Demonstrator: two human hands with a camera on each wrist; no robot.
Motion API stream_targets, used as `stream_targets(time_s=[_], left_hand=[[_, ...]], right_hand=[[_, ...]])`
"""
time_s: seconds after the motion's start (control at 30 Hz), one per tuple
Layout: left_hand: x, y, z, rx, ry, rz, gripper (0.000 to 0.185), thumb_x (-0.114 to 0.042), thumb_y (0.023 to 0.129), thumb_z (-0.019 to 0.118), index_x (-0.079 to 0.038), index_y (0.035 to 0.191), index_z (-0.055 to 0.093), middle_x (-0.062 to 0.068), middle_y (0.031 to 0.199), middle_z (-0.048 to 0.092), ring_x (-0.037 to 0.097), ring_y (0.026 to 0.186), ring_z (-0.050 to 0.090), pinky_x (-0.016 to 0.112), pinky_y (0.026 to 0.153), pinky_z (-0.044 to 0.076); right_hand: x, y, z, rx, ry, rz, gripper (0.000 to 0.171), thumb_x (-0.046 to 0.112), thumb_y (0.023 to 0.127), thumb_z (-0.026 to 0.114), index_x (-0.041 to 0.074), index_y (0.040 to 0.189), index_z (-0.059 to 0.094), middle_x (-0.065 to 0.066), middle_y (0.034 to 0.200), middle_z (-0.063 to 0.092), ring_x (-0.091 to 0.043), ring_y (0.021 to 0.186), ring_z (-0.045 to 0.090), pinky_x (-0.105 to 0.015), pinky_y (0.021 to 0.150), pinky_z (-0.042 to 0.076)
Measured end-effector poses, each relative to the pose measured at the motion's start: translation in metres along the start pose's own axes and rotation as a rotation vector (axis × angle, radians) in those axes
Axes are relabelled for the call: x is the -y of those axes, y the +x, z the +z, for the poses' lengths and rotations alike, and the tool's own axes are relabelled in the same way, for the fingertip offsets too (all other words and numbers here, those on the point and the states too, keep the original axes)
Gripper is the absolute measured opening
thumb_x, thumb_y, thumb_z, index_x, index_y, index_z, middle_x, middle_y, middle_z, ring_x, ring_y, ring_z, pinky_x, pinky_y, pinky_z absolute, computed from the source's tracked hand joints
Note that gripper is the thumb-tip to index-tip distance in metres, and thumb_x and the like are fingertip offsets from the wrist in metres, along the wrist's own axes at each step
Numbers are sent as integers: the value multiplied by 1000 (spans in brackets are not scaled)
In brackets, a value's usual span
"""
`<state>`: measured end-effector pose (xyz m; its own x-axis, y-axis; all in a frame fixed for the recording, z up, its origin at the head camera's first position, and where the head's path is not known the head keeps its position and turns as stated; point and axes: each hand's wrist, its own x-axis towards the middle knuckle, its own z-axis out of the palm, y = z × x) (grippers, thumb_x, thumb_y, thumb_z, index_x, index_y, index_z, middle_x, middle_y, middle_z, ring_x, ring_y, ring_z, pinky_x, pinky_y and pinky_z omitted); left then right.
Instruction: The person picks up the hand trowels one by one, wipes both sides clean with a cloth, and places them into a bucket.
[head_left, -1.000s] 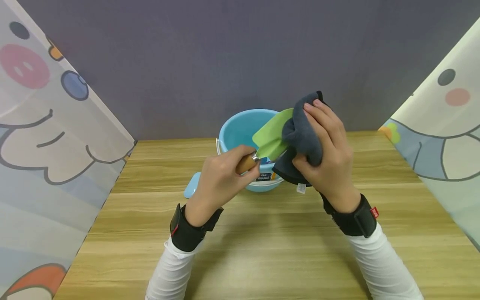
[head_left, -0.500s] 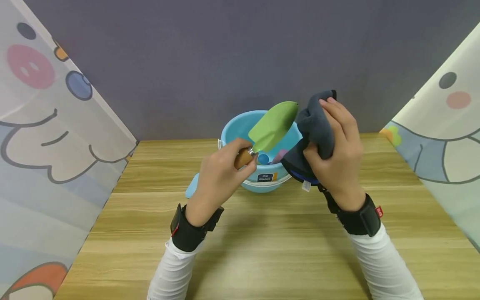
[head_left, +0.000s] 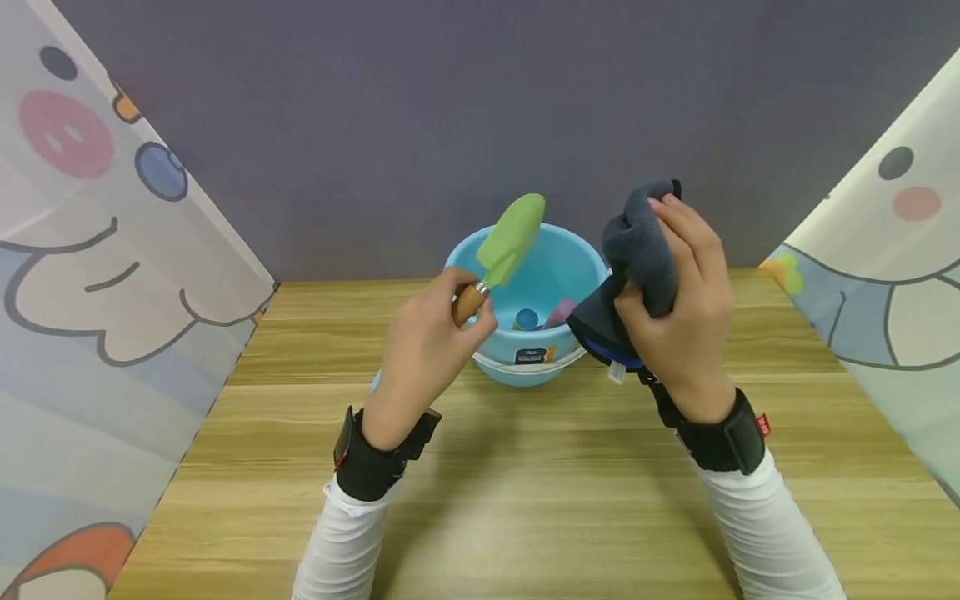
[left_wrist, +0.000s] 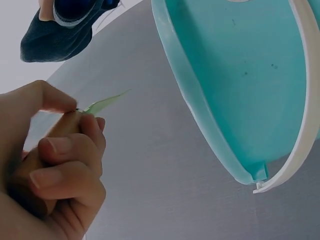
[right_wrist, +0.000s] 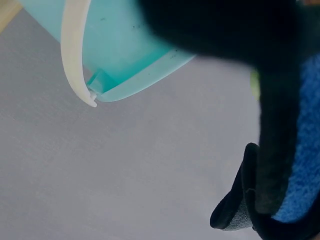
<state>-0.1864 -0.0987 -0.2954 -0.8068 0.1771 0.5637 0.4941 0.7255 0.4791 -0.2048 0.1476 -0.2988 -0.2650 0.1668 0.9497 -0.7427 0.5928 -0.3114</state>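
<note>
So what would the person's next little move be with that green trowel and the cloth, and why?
Probably bringing the two together so the cloth meets the blade. The left hand grips the green trowel by its wooden handle, blade raised over the blue bucket, while the right hand holds the dark cloth bunched beside it; a clear gap separates them.
</note>
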Motion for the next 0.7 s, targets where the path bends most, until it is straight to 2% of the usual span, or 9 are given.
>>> stream_targets(time_s=[0.17,0.27,0.4,0.6,0.7], left_hand=[[-1,1,-2,49,2,-62,29,-21,90,62,-10,117,65,1,82,60,17,61,50,32,54,40],[0,2,-1,44,67,-25,30,-22,94,63,-11,122,65,3,92,65,18,65,56,34,55,44],[4,3,3,-2,162,38,31,-23,97,69,-12,125,66,7,103,72,22,72,67,40,58,52],[10,6,11,-49,226,65,26,-20,92,76,-13,114,65,5,93,75,25,67,70,41,55,52],[12,11,16,-50,213,84,20,-18,92,76,-12,109,67,7,98,73,26,75,72,40,59,54]], right_hand=[[0,1,0,-4,-1,1,46,9,75,56,-5,117,71,-19,128,68,-33,129,61,-45,114,44],[-1,1,0,-3,-4,1,46,9,75,56,-5,117,71,-18,129,68,-33,130,61,-45,115,44],[-2,2,0,4,-4,0,45,9,76,57,-5,116,71,-18,129,68,-33,130,61,-45,114,45],[-3,0,0,28,-21,-5,45,12,78,57,-4,117,71,-18,129,68,-32,130,61,-44,114,45],[-3,0,2,17,-20,-7,46,11,77,57,-5,117,71,-18,129,68,-32,130,61,-44,114,45]])
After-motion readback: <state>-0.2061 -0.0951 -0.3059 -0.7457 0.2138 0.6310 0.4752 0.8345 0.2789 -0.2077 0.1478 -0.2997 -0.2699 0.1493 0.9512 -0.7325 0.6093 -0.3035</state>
